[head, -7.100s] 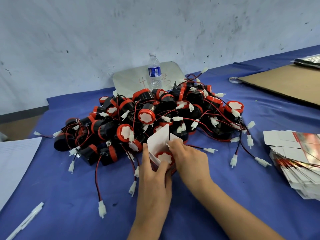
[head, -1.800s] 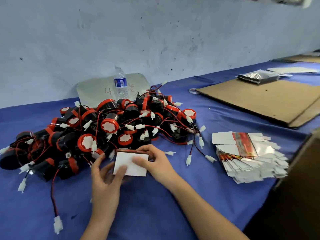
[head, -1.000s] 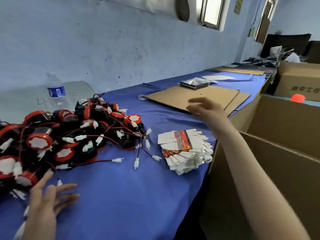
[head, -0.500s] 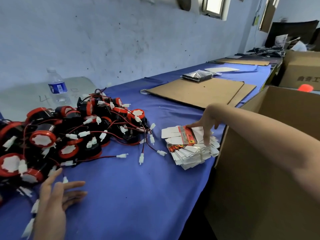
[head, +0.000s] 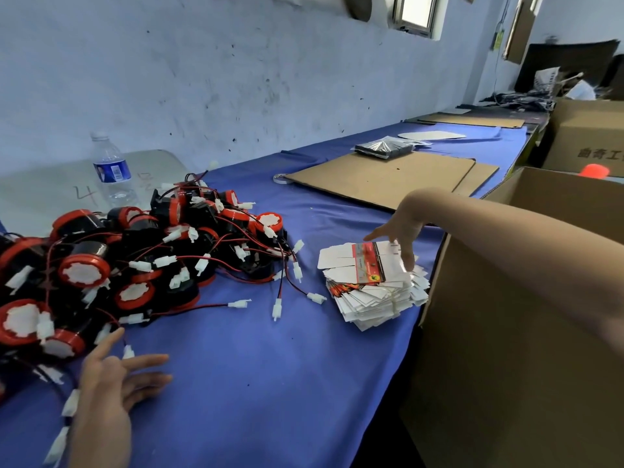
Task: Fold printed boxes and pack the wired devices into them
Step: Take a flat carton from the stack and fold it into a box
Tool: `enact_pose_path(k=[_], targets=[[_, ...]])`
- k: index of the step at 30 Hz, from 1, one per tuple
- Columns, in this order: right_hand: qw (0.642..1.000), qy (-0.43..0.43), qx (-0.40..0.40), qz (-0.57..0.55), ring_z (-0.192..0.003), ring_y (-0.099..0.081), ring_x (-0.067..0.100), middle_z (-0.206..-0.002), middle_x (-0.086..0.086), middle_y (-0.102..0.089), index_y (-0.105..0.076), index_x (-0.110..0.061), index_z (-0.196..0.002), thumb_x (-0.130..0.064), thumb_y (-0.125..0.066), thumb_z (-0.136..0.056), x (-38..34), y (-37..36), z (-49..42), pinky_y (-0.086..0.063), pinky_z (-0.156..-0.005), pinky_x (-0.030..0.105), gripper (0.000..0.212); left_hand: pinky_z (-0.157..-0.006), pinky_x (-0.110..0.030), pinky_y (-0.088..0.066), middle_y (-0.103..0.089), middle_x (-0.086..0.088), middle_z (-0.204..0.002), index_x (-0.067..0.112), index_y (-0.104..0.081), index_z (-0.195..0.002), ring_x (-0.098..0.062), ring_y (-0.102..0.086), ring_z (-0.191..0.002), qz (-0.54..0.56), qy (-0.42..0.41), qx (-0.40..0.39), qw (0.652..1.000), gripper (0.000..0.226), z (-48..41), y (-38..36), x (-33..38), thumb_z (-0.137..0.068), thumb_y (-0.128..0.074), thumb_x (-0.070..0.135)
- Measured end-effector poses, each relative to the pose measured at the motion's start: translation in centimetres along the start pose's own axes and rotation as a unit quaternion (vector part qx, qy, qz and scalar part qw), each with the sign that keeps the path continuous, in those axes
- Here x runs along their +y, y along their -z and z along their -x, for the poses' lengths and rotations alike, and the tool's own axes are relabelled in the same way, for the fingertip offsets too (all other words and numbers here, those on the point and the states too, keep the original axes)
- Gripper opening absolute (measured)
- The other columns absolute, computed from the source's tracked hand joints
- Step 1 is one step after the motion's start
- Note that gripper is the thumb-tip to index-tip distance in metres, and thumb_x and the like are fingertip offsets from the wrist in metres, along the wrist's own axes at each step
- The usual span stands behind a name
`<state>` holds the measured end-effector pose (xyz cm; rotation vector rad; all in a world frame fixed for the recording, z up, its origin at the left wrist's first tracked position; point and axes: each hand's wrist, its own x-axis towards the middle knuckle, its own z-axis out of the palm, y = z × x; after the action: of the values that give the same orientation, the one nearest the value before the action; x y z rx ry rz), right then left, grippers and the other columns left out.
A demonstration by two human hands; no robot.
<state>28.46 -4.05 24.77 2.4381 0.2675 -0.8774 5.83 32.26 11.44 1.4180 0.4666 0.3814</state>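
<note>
Restocking looks to be the step in hand: the right hand (head: 401, 231), fingers spread and gripping nothing, touches the far edge of the top blank (head: 358, 265) on the stack of flat printed boxes (head: 371, 288), which sits near the bench (head: 270, 383) edge, just beside the big carton (head: 523, 332). To do it well, I'd slide that one blank off with the fingertips until an edge overhangs, then pinch it, so that the blanks beneath don't fan further or spill toward the carton. The left hand (head: 111, 383) lies loose and flat on the bench at the near edge of the heap of wired devices (head: 135, 258), well placed to pick one.

Two seconds back both hands held a closed box by that heap; it is gone from view. A second ago the right hand was in the air beyond the stack; now it is down on it.
</note>
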Motion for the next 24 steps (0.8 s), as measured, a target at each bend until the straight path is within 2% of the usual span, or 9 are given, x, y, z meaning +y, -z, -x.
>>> enact_pose_path(k=[2, 7, 10, 12, 15, 17, 20, 22, 24], targets=[[0.999, 0.002, 0.025, -0.035, -0.146, -0.019, 0.032, -0.161, -0.002, -0.018, 0.0, -0.047, -0.15, -0.06, -0.075, -0.068, 0.1, -0.4, -0.7, -0.024, -0.115, 0.051, 0.113, -0.03, -0.02, -0.042, -0.064, 0.0, -0.046, 0.015, -0.025, -0.15, -0.017, -0.058, -0.033, 0.005, -0.01, -0.006, 1.0, 0.044, 0.3, 0.0, 0.1, -0.107, -0.021, 0.017], [0.98, -0.004, 0.123, -0.155, -0.139, -0.034, 0.027, -0.155, 0.002, -0.031, -0.023, -0.024, -0.152, -0.06, -0.073, -0.073, -0.3, -1.7, -2.4, -0.031, -0.113, 0.043, 0.1, -0.031, -0.019, -0.043, -0.065, 0.001, -0.048, 0.015, -0.026, -0.15, -0.016, -0.058, -0.034, 0.025, -0.02, -0.025, 0.999, 0.045, 0.7, 0.0, 0.0, -0.107, -0.027, 0.025], [0.972, -0.023, 0.15, -0.178, -0.125, -0.05, 0.026, -0.142, 0.006, -0.047, -0.045, -0.014, -0.14, -0.051, -0.077, -0.074, -0.5, -1.6, -2.2, -0.041, -0.102, 0.037, 0.082, -0.035, -0.019, -0.047, -0.068, 0.001, -0.054, 0.017, -0.026, -0.15, -0.016, -0.061, -0.039, 0.028, -0.029, -0.024, 0.999, 0.047, 0.9, 0.2, -0.2, -0.105, -0.031, 0.031], [0.963, -0.03, 0.176, -0.2, -0.113, -0.056, 0.026, -0.13, 0.008, -0.056, -0.054, -0.011, -0.129, -0.041, -0.08, -0.075, -0.5, -1.4, -1.9, -0.045, -0.093, 0.034, 0.067, -0.036, -0.019, -0.047, -0.069, 0.002, -0.057, 0.018, -0.027, -0.15, -0.016, -0.062, -0.041, 0.028, -0.033, -0.022, 0.999, 0.047, 1.0, 0.4, -0.4, -0.105, -0.031, 0.032], [0.951, -0.038, 0.179, -0.249, -0.106, -0.058, 0.026, -0.124, 0.011, -0.058, -0.054, -0.006, -0.126, -0.032, -0.076, -0.081, -0.1, -1.1, -1.4, -0.048, -0.086, 0.033, 0.057, -0.036, -0.018, -0.047, -0.069, 0.002, -0.057, 0.017, -0.026, -0.15, -0.016, -0.062, -0.04, 0.025, -0.032, -0.024, 0.999, 0.047, 0.9, 0.3, -0.4, -0.105, -0.03, 0.031], [0.928, -0.053, 0.149, -0.336, -0.099, -0.062, 0.029, -0.124, 0.016, -0.056, -0.051, 0.0, -0.128, -0.023, -0.073, -0.085, 0.8, -0.7, -1.1, -0.054, -0.084, 0.034, 0.053, -0.034, -0.019, -0.045, -0.068, 0.001, -0.053, 0.015, -0.026, -0.15, -0.016, -0.06, -0.038, 0.024, -0.025, -0.016, 0.999, 0.046, 0.7, 0.2, -0.4, -0.106, -0.029, 0.028], [0.893, -0.076, 0.13, -0.425, -0.081, -0.063, 0.025, -0.108, 0.018, -0.062, -0.052, 0.005, -0.123, -0.012, -0.064, -0.092, 2.3, -0.1, 0.1, -0.056, -0.065, 0.029, 0.037, -0.033, -0.019, -0.043, -0.066, 0.0, -0.049, 0.013, -0.024, -0.15, -0.016, -0.058, -0.035, 0.02, -0.021, -0.01, 1.0, 0.044, 0.7, -0.1, -0.2, -0.107, -0.026, 0.019], [0.877, -0.084, 0.156, -0.447, -0.076, -0.062, 0.023, -0.098, 0.017, -0.063, -0.054, 0.004, -0.119, -0.008, -0.058, -0.093, 2.6, 0.4, 0.6, -0.054, -0.058, 0.027, 0.028, -0.03, -0.019, -0.041, -0.064, -0.001, -0.046, 0.012, -0.024, -0.15, -0.017, -0.057, -0.032, 0.006, -0.008, -0.011, 1.0, 0.045, 0.3, -0.2, -0.1, -0.106, -0.022, 0.009], [0.861, -0.088, 0.197, -0.461, -0.078, -0.064, 0.026, -0.101, 0.019, -0.063, -0.052, 0.004, -0.116, -0.006, -0.055, -0.095, 2.1, 1.1, 0.7, -0.056, -0.06, 0.03, 0.024, -0.028, -0.02, -0.039, -0.062, -0.003, -0.043, 0.011, -0.024, -0.15, -0.018, -0.055, -0.03, -0.014, 0.001, -0.015, 1.0, 0.048, 0.0, -0.2, -0.2, -0.104, -0.018, 0.002]])
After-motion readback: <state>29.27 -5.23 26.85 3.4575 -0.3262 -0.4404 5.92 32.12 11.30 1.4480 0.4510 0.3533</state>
